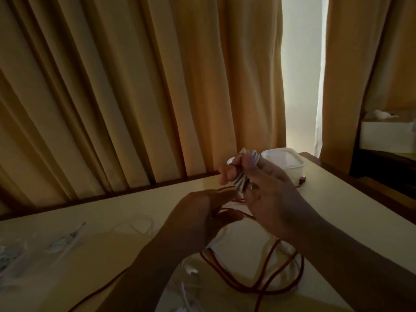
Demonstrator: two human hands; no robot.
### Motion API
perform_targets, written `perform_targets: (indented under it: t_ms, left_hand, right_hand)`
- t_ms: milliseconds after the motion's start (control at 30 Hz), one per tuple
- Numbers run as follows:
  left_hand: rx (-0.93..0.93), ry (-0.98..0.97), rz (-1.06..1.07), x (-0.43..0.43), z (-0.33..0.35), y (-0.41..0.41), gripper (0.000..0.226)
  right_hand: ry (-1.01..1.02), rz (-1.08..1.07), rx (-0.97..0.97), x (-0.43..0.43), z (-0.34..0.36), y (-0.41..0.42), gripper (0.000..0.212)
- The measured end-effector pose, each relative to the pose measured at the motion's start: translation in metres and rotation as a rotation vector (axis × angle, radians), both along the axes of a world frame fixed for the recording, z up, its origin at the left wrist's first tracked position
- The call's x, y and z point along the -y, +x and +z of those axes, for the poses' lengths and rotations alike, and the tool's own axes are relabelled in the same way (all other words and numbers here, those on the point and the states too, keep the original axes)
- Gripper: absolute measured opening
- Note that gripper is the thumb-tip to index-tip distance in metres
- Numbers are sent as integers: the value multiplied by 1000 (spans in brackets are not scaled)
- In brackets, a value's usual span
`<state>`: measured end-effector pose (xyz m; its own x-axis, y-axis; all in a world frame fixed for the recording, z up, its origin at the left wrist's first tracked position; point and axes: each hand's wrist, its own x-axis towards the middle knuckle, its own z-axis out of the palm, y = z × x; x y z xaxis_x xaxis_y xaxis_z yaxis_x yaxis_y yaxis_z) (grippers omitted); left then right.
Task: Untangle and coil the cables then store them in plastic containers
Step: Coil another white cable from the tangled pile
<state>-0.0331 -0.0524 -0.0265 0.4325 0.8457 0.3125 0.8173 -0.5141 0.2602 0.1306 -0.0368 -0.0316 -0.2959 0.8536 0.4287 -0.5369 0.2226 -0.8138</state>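
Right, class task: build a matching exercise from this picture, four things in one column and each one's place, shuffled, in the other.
1 white cable coil
2 red cable
3 plastic container
4 curtain

A hangs behind the table
B gripped in the right hand
C lies loose on the table
D stands near the table's far edge

Pairs: 1-B, 2-C, 3-D, 4-A

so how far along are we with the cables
Done: one white cable is coiled. In hand: the right hand grips it above the table; the left hand is low by the red cable. Left: it is not yet in the container, and the red cable and other white cables lie loose.
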Motion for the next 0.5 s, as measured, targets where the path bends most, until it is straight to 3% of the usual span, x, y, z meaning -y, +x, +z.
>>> perform_targets:
  t_ms: [67,167,267,333,400,500]
  left_hand:
    - [-51,4,38,3,2,5,36]
    - [-8,-66,2,11,4,10,14]
    - [172,-302,-28,19,13,5,8]
    - [117,-328,-54,23,22,-7,12]
    - [1,-189,-42,21,27,-18,16]
    - [-104,228,43,14,28,-31,26]
  right_hand:
    - [196,-323,351,2,1,1,33]
    - [477,-548,804,-2,-9,-4,13]
    - [546,-639,990,-14,-17,2,14]
    - [541,-636,1066,-17,-14,7,11]
    - [523,-598,1113,-15,-11,10,17]
    - [457,-483,1069,-9,-8,7,20]
